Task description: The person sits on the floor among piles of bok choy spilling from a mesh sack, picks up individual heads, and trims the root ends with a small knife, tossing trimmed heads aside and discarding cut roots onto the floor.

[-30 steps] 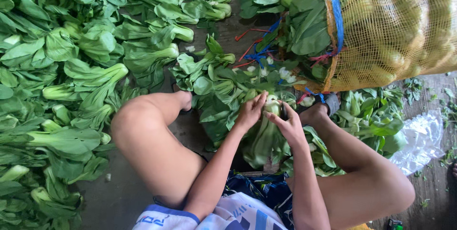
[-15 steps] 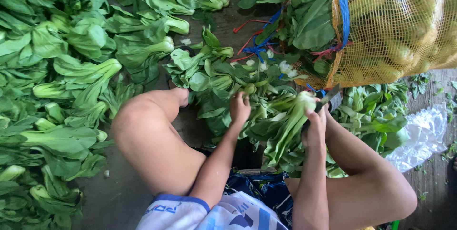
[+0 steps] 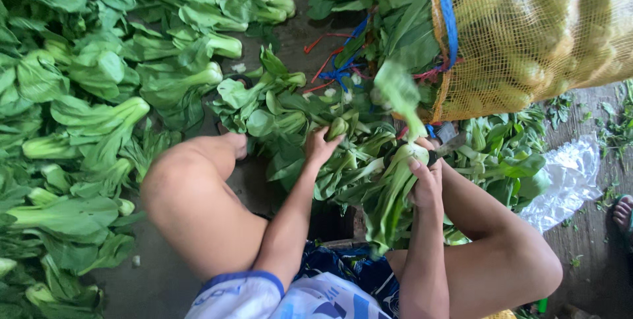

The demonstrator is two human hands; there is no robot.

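A: Quick pass, left to right. At 9 o'clock the sorted bok choy spread [image 3: 79, 95] is lying across the floor, same as a second ago. Your left knee [image 3: 191, 193] is sitting in front of it.

B: And my left hand?

A: Your left hand [image 3: 321, 146] is reaching into the loose pile [image 3: 290, 114] at centre, fingers curling down on a pale stalk. I can't tell whether it's actually closing on one or just pressing. Half a second ago it was resting flatter on the leaves.

B: Right hand?

A: Your right hand [image 3: 425, 177] is gripping a bok choy head [image 3: 395, 190] tight around its white base, leaves hanging down toward 6 o'clock between your legs. That's the change: a second ago both hands were together on it in the pile, now it's lifted clear and held in the right hand alone.

B: Anything flying?

A: Yes, a blurred leaf [image 3: 402, 91] is in the air at 12 o'clock of that hand, in front of the yellow mesh sack [image 3: 534, 35]. It wasn't there earlier, so I'm judging you're stripping outer leaves. A small blade [image 3: 448, 139] seems to be poking out by your right hand, too blurred to confirm.
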